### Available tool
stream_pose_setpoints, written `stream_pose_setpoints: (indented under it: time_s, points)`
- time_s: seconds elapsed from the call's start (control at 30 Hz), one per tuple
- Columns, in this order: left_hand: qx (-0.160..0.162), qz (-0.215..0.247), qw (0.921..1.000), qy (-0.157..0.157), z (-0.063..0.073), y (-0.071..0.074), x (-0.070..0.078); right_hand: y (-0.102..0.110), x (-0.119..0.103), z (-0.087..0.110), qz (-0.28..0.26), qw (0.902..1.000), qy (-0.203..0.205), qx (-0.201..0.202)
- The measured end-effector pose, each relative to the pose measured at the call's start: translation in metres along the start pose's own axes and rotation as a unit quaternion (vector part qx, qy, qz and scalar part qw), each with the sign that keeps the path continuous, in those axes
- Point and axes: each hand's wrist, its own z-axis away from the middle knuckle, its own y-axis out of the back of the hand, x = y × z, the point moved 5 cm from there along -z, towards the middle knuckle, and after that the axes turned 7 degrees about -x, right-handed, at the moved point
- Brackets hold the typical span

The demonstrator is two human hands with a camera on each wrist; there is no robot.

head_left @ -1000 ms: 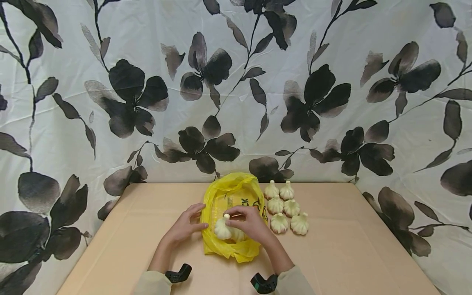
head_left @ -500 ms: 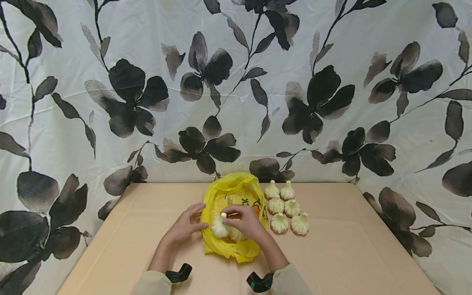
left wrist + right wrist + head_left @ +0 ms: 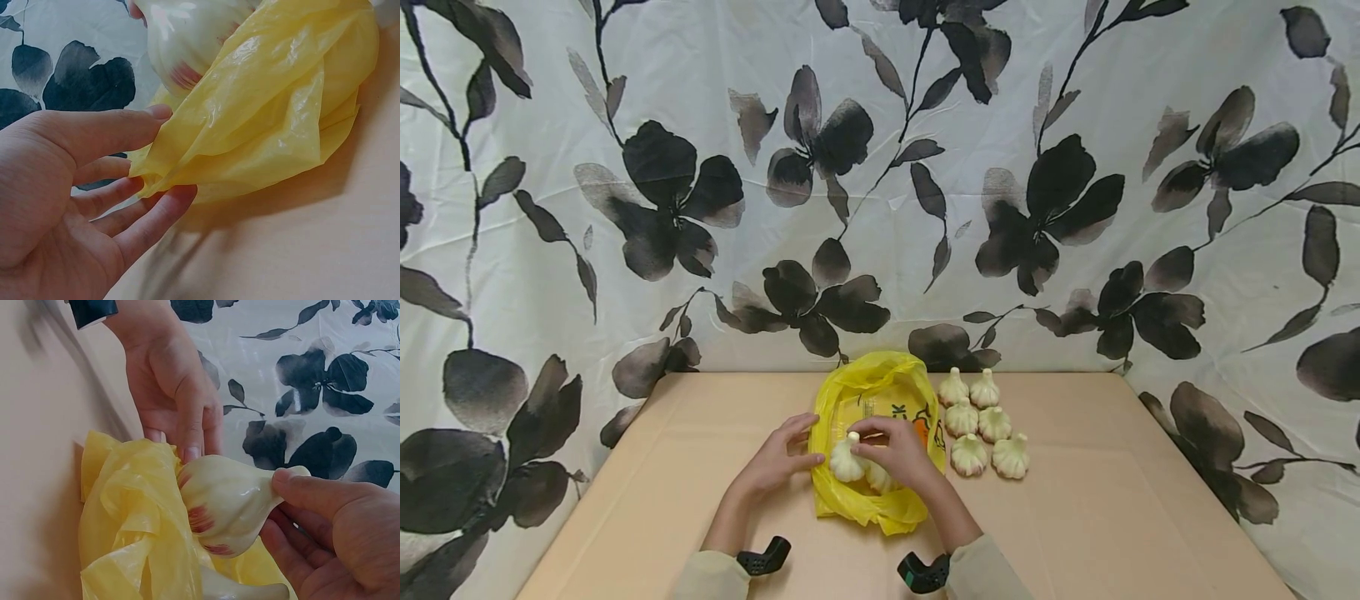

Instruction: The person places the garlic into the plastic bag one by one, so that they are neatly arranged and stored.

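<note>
The right hand (image 3: 901,452) pinches a garlic bulb (image 3: 847,462) by its narrow stem, thumb on one side and fingers curled on the other. This bulb is over the open mouth of a yellow bag (image 3: 871,515), toward the left part of the opening. Its long axis runs from stem to rounded base; in the head view the stem points upward with a slight lean to the right, and the base points down into the bag. The right wrist view shows the stem directed into the right hand's grip and the broad end, marked with reddish streaks, turned away from it, against the bag's edge.

The left hand (image 3: 778,454) is at the bag's left side, half open, its thumb and fingertips pinching the thin plastic rim. The bag lies on the table (image 3: 1112,492) with its crumpled rim forming an oval, longer from near to far than across. A second bulb (image 3: 880,478) is inside, just right of the held one and partly hidden by the right hand; in the right wrist view its stem points the same general way.

Just right of the bag, six more bulbs (image 3: 961,418) stand in two columns of three, stems up, the near right one tipping its stem rightward. A floral cloth (image 3: 925,208) hangs beyond the table's far edge.
</note>
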Motion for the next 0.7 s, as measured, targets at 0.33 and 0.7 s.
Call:
stream_pose_setpoints:
  time_s: [0.33, 0.7]
  points:
    - [-0.003, -0.004, 0.9999, -0.01, 0.003, 0.0, -0.001, -0.006, -0.001, 0.0, 0.013, 0.9999, 0.003, -0.001]
    - [-0.012, 0.004, 0.9999, -0.009, 0.01, 0.002, -0.002, -0.014, -0.004, 0.001, 0.044, 0.999, 0.002, 0.002]
